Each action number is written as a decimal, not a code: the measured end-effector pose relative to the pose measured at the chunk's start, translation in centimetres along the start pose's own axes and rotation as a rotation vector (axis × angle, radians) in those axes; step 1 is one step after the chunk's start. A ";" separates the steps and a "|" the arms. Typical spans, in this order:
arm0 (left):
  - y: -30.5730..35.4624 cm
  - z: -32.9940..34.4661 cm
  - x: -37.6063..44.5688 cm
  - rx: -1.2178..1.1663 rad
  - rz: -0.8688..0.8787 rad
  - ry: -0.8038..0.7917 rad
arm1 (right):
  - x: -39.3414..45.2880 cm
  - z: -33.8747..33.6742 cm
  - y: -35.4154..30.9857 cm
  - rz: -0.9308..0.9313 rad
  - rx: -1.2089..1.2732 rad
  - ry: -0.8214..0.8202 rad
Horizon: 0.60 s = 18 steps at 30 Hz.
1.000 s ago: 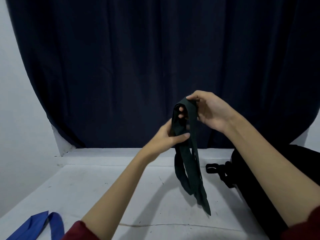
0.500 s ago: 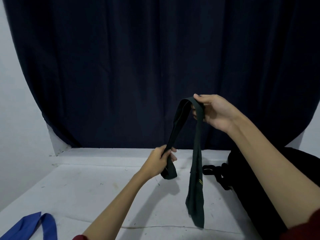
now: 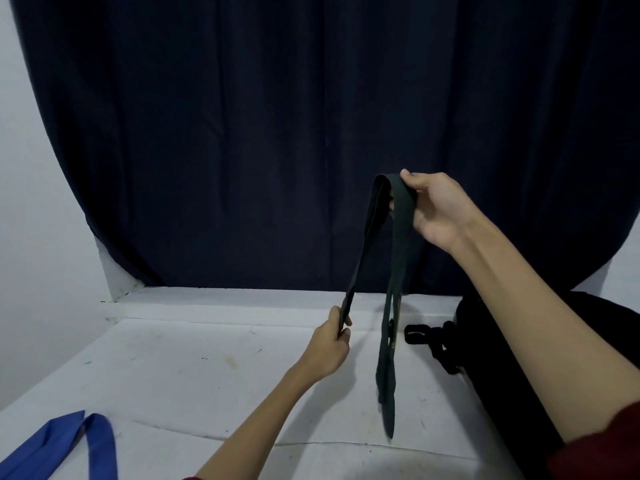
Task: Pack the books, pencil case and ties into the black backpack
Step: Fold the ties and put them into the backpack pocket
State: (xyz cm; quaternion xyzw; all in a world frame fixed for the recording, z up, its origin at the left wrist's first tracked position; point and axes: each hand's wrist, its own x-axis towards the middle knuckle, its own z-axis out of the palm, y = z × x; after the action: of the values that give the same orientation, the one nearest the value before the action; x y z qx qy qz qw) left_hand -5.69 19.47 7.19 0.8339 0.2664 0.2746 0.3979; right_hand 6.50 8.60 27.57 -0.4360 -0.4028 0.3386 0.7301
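Gripping dark tie (image 3: 398,237): right hand (image 3: 434,209) at fold | left hand (image 3: 330,344) on lower strand | black backpack (image 3: 512,358) beside

Dark green tie (image 3: 394,271) draped over right hand (image 3: 437,210), one end pinched in left hand (image 3: 329,346). Blue tie (image 3: 69,441) flat at desk's near left. Black backpack (image 3: 491,348) lying right.

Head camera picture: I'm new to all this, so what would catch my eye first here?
First, the dark green tie held up mid-picture: the right hand pinches its folded top, while the left hand grips one strand lower down, above the white table. Next, the bright blue tie lying at the table's near left corner. A black backpack sits at the right, under the right forearm.
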 end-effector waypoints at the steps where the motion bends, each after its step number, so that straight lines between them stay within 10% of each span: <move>1: -0.1 0.0 0.0 -0.010 0.008 0.017 | 0.0 0.0 -0.1 -0.004 -0.001 0.004; 18: 4.0 -7.0 1.6 0.151 -0.146 -0.268 | -0.5 0.4 -0.1 -0.010 -0.030 -0.124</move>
State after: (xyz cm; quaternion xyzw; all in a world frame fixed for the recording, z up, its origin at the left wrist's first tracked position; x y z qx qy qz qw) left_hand -8.34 21.97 14.57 0.8690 0.2906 0.1107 0.3848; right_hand 5.92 8.24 27.61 -0.4231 -0.4545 0.3553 0.6987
